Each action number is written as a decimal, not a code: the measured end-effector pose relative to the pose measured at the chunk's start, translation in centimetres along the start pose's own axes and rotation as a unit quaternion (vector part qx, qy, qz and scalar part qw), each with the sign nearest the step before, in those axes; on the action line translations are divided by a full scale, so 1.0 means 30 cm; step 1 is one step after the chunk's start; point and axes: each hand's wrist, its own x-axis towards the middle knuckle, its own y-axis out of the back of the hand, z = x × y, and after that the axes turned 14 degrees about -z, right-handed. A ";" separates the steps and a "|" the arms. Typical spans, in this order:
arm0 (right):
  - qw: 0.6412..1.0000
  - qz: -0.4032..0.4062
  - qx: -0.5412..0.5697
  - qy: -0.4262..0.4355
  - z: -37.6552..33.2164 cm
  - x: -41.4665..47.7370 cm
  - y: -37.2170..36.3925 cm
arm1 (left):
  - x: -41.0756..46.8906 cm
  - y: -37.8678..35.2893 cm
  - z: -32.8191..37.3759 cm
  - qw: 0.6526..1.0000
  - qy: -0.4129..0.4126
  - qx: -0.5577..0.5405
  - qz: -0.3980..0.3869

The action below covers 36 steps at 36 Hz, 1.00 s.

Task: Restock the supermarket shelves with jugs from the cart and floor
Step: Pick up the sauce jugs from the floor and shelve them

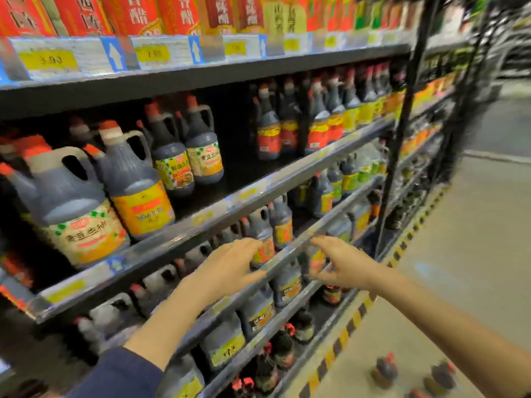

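Dark soy-sauce jugs with red caps fill the shelves. My left hand reaches to the third shelf, fingers spread flat against the orange-red label of a jug at the shelf front; its thumb lies on the shelf rail. My right hand hovers just right of it with fingers apart, in front of a blurred jug below that rail; I cannot tell whether it touches. A few small dark jugs stand on the floor at bottom right.
Big handled jugs crowd the second shelf at left, with a dark gap in its middle. Red cartons line the top shelf. A black upright post splits the shelving. Yellow-black tape edges the grey aisle floor at right.
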 end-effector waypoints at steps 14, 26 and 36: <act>0.968 -0.069 0.028 -0.240 0.394 -0.421 -0.194 | 0.329 -0.089 0.307 0.981 -0.122 0.087 -0.126; 0.931 -0.092 0.077 -0.346 0.672 -0.664 -0.299 | 0.599 -0.166 0.626 0.951 -0.213 0.137 -0.179; 0.915 -0.116 0.111 -0.369 0.882 -0.789 -0.362 | 0.763 -0.245 0.839 0.941 -0.234 0.117 -0.214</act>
